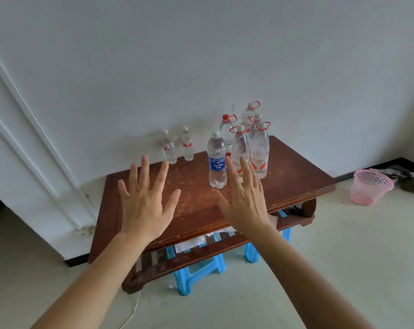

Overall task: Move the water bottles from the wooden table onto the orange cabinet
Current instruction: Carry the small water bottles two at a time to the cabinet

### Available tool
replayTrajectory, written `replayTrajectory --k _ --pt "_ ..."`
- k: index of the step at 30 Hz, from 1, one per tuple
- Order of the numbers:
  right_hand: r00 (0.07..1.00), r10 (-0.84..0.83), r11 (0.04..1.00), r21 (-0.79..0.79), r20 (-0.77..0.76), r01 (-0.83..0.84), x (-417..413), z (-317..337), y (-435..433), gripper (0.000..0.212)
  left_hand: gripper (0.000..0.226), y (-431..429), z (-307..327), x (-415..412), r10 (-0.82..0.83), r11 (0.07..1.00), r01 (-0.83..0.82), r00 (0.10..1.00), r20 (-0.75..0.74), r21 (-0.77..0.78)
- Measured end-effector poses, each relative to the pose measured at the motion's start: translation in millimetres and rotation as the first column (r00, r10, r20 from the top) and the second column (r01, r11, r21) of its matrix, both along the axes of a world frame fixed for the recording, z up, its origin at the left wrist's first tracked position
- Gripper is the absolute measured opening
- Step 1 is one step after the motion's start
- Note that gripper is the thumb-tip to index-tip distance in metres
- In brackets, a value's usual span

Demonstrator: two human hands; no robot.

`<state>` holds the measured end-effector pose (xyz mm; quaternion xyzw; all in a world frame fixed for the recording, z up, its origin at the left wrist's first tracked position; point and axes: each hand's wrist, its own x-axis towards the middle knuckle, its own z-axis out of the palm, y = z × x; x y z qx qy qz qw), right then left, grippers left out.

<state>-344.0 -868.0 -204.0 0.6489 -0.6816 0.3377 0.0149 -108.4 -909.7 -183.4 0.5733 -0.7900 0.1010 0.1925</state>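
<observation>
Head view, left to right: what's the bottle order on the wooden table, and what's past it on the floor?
Small clear bottle → second small bottle → blue-label bottle → front tall red-handled bottle → pink basket. The other tall bottles overlap, so they are skipped.

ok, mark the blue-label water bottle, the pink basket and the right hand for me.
Clear plastic water bottle with blue label (216, 164): head view, on its blue label.
Pink plastic mesh basket (366, 193): head view, on its side wall.
Right hand (245, 203): head view, on the back of the hand.
</observation>
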Motion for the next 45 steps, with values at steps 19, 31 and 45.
replayTrajectory --k 19,31,45 --pt "0.993 0.114 0.987 0.112 -0.006 -0.113 48 -20 -364 0.087 0.074 -341 -48 51 0.089 0.990 -0.074 0.988 -0.127 0.119" --pt "0.943 0.014 0.983 0.168 0.332 -0.073 56 -116 -525 0.105 0.087 -504 -129 27 0.075 0.950 0.016 0.958 -0.278 0.312" --pt "0.908 0.092 0.994 0.019 0.408 -0.110 44 -244 -659 0.104 0.090 -624 -248 -42 0.083 0.974 0.046 0.835 -0.544 0.220"
